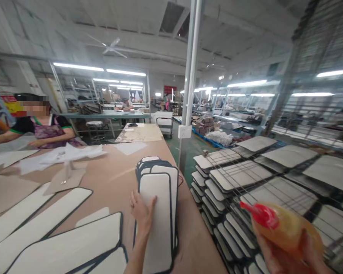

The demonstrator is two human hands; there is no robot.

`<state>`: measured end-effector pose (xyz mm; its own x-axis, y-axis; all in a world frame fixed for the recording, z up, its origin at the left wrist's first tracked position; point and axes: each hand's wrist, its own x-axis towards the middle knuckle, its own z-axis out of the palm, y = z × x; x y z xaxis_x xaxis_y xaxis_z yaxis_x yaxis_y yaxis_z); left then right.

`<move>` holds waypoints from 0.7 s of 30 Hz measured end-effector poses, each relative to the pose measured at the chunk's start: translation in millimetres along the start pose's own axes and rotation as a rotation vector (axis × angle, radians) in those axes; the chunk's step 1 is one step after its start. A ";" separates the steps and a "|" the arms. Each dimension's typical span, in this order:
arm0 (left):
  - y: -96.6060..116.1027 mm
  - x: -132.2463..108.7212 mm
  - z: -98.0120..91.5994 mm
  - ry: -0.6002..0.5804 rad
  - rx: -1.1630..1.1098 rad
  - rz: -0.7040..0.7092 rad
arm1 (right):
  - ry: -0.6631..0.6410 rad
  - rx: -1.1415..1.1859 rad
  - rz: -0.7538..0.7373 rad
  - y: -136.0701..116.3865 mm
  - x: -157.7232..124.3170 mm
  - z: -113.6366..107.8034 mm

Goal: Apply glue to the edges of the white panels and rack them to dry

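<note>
My left hand [143,213] lies on the left edge of a stack of long white panels with dark borders and rounded corners. Its thumb is spread away from the fingers, resting on the top panel [159,228]. At the lower right, my right hand [286,251] is closed around a squeeze bottle [294,228] of yellowish liquid. The bottle is tilted, its red nozzle pointing up and left, away from the stack. More bordered panels [71,243] lie on the tan table [188,224] to the left of the stack.
Layered panels fill a wire rack [263,182] right of the table. A metal post with a socket box [184,132] stands at the table's right edge. White sheets [63,154] lie at the far left, where a co-worker [50,129] sits. A trolley [164,125] stands farther back.
</note>
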<state>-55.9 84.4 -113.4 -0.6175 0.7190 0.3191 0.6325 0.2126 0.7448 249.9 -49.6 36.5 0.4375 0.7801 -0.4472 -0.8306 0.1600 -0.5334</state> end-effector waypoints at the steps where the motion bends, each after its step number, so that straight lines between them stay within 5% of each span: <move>1: -0.3 -2.5 -0.2 0.039 -0.006 -0.012 | 0.029 0.005 0.015 6.7 -1.2 10.9; 4: 6.4 -11.5 -5.6 0.134 -0.090 -0.062 | 0.068 0.003 0.026 22.4 -8.1 40.8; 7: 22.5 -21.5 -17.2 0.079 -0.297 -0.061 | 0.010 -0.042 -0.018 31.2 -10.9 59.2; 14: 75.0 -35.6 -75.6 -0.302 -0.701 0.019 | -0.354 -0.085 -0.170 25.6 -3.5 77.6; 21: 114.8 -22.5 -141.5 -0.731 -0.596 0.194 | -0.592 -0.219 -0.287 -6.0 0.0 80.1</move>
<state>-35.5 -1.0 47.8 0.0441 0.9837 0.1741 0.2268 -0.1795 0.9572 227.3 -2.1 97.2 0.3167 0.9337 0.1669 -0.5942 0.3325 -0.7324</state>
